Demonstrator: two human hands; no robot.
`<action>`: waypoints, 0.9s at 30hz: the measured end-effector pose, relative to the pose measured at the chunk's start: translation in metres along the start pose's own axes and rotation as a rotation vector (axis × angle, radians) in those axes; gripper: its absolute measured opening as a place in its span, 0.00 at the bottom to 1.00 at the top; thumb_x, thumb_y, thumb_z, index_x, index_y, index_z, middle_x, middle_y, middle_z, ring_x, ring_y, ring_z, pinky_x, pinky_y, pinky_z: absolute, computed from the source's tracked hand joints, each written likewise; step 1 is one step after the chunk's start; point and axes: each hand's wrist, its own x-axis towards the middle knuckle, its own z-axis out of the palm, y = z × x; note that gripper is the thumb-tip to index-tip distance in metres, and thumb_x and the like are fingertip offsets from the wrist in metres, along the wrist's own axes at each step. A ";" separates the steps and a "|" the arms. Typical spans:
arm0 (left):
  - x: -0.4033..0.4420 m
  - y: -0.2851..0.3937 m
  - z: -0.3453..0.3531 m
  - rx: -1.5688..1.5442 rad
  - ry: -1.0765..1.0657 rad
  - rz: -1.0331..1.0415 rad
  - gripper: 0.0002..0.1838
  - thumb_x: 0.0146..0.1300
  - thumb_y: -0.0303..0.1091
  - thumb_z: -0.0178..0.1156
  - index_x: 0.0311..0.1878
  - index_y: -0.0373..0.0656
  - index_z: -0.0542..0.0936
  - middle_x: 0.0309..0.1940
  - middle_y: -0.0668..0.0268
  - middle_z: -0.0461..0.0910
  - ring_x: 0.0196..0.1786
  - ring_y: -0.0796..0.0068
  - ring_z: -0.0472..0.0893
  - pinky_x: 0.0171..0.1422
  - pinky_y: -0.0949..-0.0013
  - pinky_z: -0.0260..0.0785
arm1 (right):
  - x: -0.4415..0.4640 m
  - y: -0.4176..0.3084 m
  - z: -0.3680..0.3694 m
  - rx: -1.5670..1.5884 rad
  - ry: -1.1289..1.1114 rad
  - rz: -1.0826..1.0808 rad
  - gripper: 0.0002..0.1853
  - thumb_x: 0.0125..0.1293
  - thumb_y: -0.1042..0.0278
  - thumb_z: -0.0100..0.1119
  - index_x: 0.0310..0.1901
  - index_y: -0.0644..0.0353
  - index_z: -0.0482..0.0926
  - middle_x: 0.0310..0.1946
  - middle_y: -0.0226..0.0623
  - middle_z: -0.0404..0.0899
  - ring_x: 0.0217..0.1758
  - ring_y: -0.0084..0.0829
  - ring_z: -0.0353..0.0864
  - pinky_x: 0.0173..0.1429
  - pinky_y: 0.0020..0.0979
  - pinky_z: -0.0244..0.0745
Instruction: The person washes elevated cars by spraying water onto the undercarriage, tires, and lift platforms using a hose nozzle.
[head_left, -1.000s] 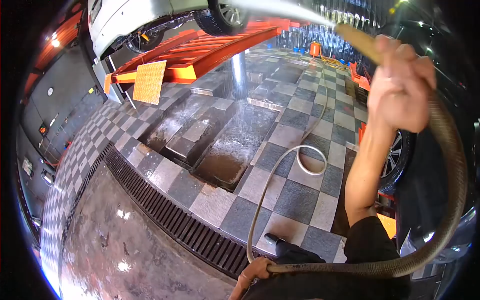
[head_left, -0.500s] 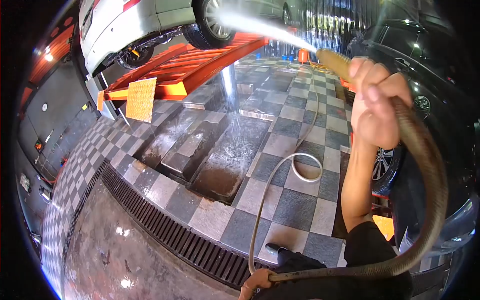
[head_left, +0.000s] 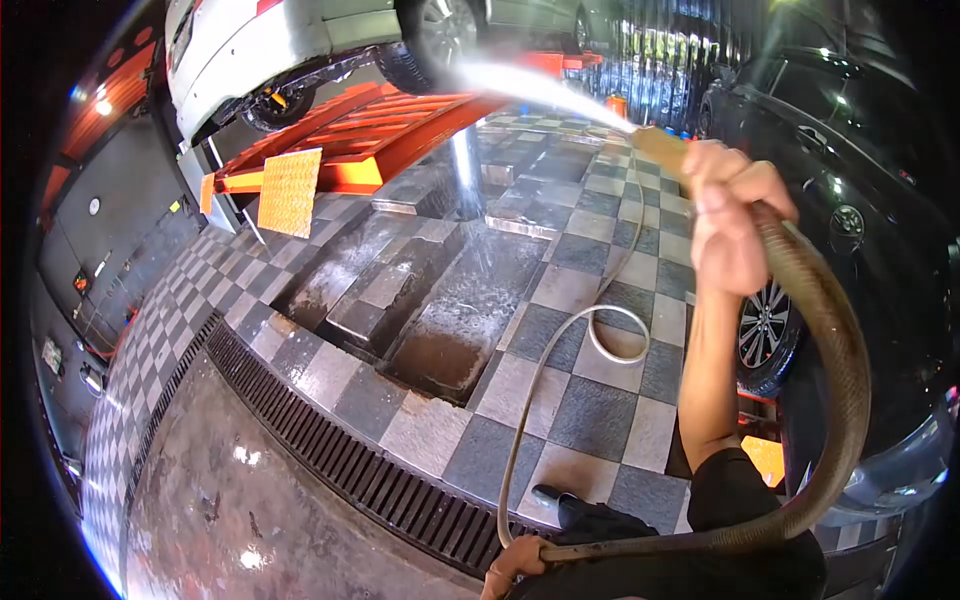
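Note:
My right hand (head_left: 735, 215) is raised on the right, its fingers wrapped round the hose (head_left: 840, 350) just behind a tan nozzle (head_left: 660, 150). White water spray (head_left: 540, 88) shoots leftward from the nozzle toward the rear wheel (head_left: 440, 40) of a raised white car (head_left: 300, 40). Low at the bottom centre, my left hand (head_left: 518, 560) is closed round the same hose, which loops between my hands and runs on along the floor in a coil.
An orange lift (head_left: 350, 130) with a metal post (head_left: 465, 165) holds the car above a wet recessed pit (head_left: 440, 350). A drain grate (head_left: 340, 440) crosses the floor. On the right stands a dark car (head_left: 870, 260). My shoe (head_left: 550, 495) rests on the checkered tiles (head_left: 590, 410).
My right hand has moved left and down with the nozzle since the first frame, slightly left since the second. The spray now meets the lower side of the wheel. My left hand stays on the hose.

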 end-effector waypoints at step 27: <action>-0.142 -0.124 -0.060 0.005 0.024 -0.113 0.22 0.41 0.42 0.66 0.43 0.46 0.82 0.32 0.53 0.81 0.36 0.54 0.80 0.43 0.59 0.71 | -0.015 0.034 0.153 -0.032 0.133 -0.265 0.05 0.51 0.79 0.48 0.22 0.62 0.63 0.17 0.37 0.64 0.24 0.29 0.62 0.43 0.43 0.63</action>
